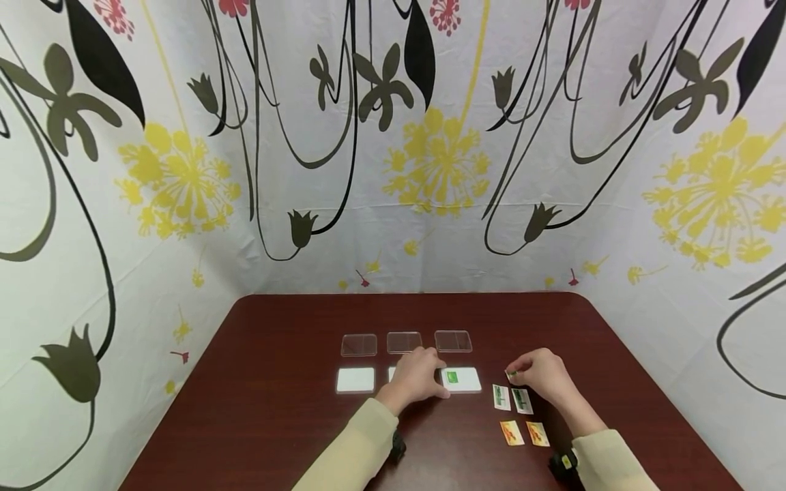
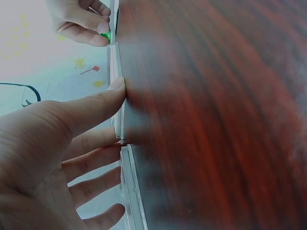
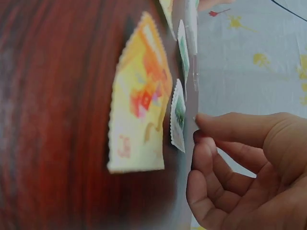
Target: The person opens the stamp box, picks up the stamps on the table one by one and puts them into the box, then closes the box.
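Observation:
My left hand (image 1: 417, 375) holds the left end of the right-hand white rectangular case (image 1: 469, 379), thumb at its near edge and index finger at its far side. A small green stamp (image 1: 452, 377) lies on that case. The other left fingers spread over the middle white case (image 1: 391, 373), hiding most of it. At the right, my right hand (image 1: 543, 374) pinches another small green stamp (image 2: 105, 35) between thumb and index finger, low over the table. Near it lie two green-and-white stamps (image 1: 501, 397) and two orange-yellow stamps (image 1: 512, 433).
Another white case (image 1: 355, 380) sits at the left of the row. Behind the row lie several clear plastic lids (image 1: 359, 345). The dark red wooden table (image 1: 276, 409) ends at a flower-patterned curtain (image 1: 368, 170).

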The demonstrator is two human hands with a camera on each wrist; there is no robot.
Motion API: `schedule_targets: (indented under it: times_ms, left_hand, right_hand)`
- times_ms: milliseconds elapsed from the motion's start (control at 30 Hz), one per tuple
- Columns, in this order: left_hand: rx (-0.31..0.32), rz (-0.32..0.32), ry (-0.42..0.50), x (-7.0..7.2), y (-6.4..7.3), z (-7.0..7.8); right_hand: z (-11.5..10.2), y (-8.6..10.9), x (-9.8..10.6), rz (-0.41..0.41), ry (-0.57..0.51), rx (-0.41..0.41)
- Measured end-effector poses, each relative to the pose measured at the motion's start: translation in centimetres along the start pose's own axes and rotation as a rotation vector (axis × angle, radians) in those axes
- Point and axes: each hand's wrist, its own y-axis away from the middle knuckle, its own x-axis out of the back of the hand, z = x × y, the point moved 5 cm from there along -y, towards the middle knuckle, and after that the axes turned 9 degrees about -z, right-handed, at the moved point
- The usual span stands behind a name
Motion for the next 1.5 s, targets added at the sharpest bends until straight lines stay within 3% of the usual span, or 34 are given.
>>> schedule_targets:
  times_ms: [267,500,800,1067,1500]
  left_hand:
    - [0.006,0.005,0.026,0.1,0.0,-0.1]
    - [0.002,0.003,0.027,0.1,0.1,-0.1]
    - [-0.002,0.006,0.022,0.2,0.2,0.0]
    - [-0.004,0.009,0.019,0.2,0.2,0.0]
    - [-0.001,0.004,0.02,0.1,0.2,0.0]
  right_hand:
    - [0.5,0.3,0.7,0.023,-0.114,-0.023]
    - [0.4,0.3,0.9,0.023,-0.298,-0.012]
    - [-0.8,0.5,0.6,0.059,-0.446,0.056]
    - [-1.7,0.2,-0.3,0.014,-0.541,0.1]
    - [-3.2,-0.2,-2.1,0.004,-0.385,0.077]
